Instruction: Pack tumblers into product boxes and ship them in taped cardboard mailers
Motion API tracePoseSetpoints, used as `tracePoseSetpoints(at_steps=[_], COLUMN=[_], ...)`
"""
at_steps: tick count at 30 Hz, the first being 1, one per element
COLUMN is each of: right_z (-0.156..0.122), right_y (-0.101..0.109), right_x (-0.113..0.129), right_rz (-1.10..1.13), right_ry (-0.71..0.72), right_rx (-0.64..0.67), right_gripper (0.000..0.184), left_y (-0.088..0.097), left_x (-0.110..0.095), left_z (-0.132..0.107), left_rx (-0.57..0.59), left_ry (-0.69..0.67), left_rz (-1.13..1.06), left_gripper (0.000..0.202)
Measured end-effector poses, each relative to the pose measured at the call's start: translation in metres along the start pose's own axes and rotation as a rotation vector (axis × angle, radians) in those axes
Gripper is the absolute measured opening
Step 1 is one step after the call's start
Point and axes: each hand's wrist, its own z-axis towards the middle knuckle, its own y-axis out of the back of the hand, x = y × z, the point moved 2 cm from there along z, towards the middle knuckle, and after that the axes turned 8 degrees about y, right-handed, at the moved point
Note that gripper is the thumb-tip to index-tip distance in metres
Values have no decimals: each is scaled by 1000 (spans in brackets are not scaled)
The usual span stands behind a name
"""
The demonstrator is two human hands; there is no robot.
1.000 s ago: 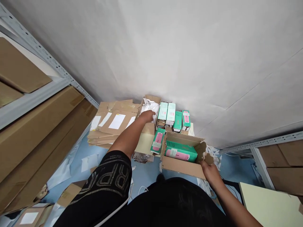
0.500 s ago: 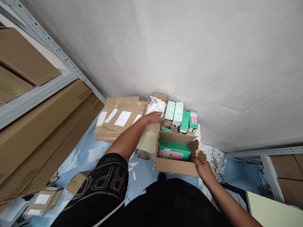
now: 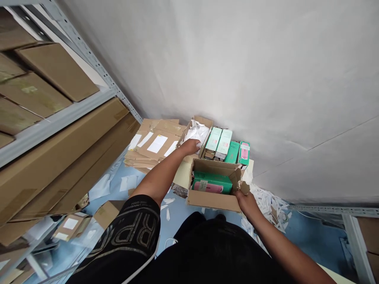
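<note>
My right hand (image 3: pixel 245 200) grips the torn right corner of an open cardboard box (image 3: pixel 211 199) that holds a green and pink product carton (image 3: pixel 211 185). My left hand (image 3: pixel 190 146) reaches forward into a second open carton (image 3: pixel 204 122) stuffed with white crumpled paper (image 3: pixel 197 133); its fingers curl onto the paper, and whether they hold any of it is unclear. Several upright green cartons (image 3: pixel 226 144) stand just right of that hand, against the wall.
A stack of flattened cardboard (image 3: pixel 155 144) with white labels lies to the left on the blue floor. Metal shelving (image 3: pixel 53 122) loaded with long brown boxes fills the left side. Shredded white paper scraps (image 3: pixel 268 201) litter the floor at right. A grey wall rises ahead.
The view has swung right and down. My right hand has pulled the open box nearer and leftward. My left hand stays at the paper-filled carton.
</note>
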Motion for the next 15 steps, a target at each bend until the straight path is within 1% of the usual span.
tracePoseSetpoints(at_steps=[3,5,8,10,12,13,15], right_z=[7,9,12,12,10,9,4], right_y=[2,0,-8,-18,-30,-37,-51], right_x=[2,4,9,14,21,26,37], right_rz=[-30,-49,-61,-58,-55,-49,-27], right_ry=[-5,-16,-33,-51,-78,-87,-97], right_rx=[10,8,13,-6,-45,-71,-117], right_gripper=[36,36,35,36,36,36,35], left_y=[9,24,59,85,105,112,116], left_x=[-1,-1,-2,-6,-13,-17,-24], left_z=[-7,-12,-26,-43,-66,-79,-105], left_rx=[-86,-140,-219,-272,-245,-210,-90], left_ry=[72,86,9,-74,-205,-274,-411], left_rz=[-9,-41,-155,-265,-349,-367,-328], left_gripper=[35,38,35,37,40,42,38])
